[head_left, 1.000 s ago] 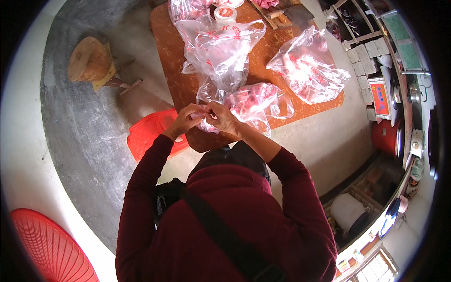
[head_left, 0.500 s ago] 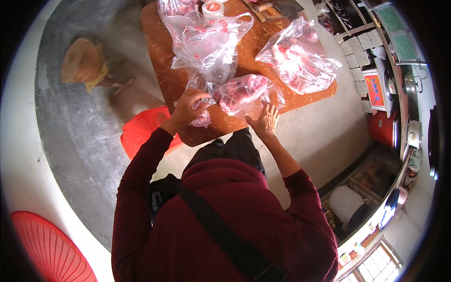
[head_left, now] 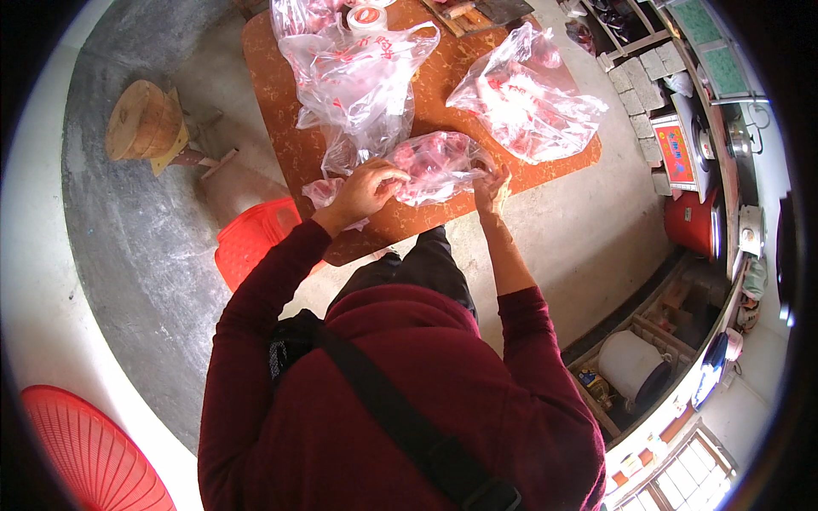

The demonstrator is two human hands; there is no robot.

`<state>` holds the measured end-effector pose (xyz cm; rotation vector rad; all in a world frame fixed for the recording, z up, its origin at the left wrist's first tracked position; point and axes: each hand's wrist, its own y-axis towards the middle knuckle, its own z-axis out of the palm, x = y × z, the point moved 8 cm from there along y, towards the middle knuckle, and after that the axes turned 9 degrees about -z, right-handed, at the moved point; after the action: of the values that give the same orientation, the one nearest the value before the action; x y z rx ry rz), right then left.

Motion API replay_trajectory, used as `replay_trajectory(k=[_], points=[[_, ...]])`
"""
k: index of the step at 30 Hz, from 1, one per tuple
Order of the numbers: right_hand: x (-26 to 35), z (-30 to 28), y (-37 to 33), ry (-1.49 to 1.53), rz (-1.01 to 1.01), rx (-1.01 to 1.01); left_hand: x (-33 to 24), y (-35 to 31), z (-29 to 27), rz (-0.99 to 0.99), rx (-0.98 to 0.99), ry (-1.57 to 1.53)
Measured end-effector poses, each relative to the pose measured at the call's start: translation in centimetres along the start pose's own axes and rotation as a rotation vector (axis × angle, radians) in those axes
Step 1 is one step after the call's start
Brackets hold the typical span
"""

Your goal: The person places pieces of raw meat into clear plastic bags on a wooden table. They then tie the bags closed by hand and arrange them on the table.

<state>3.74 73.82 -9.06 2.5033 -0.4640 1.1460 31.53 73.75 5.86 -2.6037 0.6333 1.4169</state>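
A clear plastic bag of red and pink meat (head_left: 434, 168) lies near the front edge of a brown marbled table (head_left: 417, 220). At its left end, my left hand (head_left: 368, 192) has its fingers curled in a pinch on the plastic. On the opposite side my right hand (head_left: 492, 191) pinches the bag's loose edge, its fingertips partly hidden by the film. Behind my left hand a smaller bag of meat (head_left: 322, 192) shows in part. Farther back spreads a big white see-through bag with red print (head_left: 358, 77), and to the right sits a large bag of meat (head_left: 527, 100).
A round white tub (head_left: 366, 17) and a cutting board with a cleaver (head_left: 503, 10) are at the table's far side. A red plastic stool (head_left: 256, 238) stands by the left edge, a wooden stool (head_left: 143, 121) beyond it. Bricks (head_left: 639, 85) and shelving line the right.
My left hand has moved right, from beside the smaller bag to the meat bag's left end. My right hand, spread before, has closed on the bag's right edge.
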Motion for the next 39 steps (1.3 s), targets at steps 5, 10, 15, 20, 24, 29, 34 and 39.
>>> replay_trajectory(k=[5, 10, 15, 20, 24, 29, 34, 39], points=[[2.1, 2.2, -1.1, 0.931, 0.338, 0.204, -0.1, 0.9, 0.8, 0.029, -0.055, 0.012], [5.5, 0.6, -0.6, 0.924, 0.15, 0.189, -1.1, 3.1, 4.0, 0.074, -0.066, 0.074], [11.4, 0.0, 0.0, 0.894, 0.198, 0.34, 1.5, 5.7, 8.6, -0.272, 0.069, 0.034], [18.8, -4.3, 4.0, 0.945, 0.092, 0.443, -0.7, 6.2, 3.2, -0.007, 0.108, -0.328], [24.5, -6.0, 3.7, 0.899, -0.161, 0.597, -3.0, 5.2, -2.7, -0.179, 0.053, -0.508], [24.7, -3.2, 1.0, 0.493, -0.399, 0.7, -5.4, 5.5, -3.6, -0.187, -0.028, -0.365], [24.8, -3.5, 2.0, 0.352, -0.424, 0.648, -2.2, 4.8, -2.8, -0.216, -0.124, -0.432], [24.1, -3.2, 3.8, 0.507, -0.176, 0.702, -3.1, 4.2, -4.4, -0.239, -0.113, -0.356]])
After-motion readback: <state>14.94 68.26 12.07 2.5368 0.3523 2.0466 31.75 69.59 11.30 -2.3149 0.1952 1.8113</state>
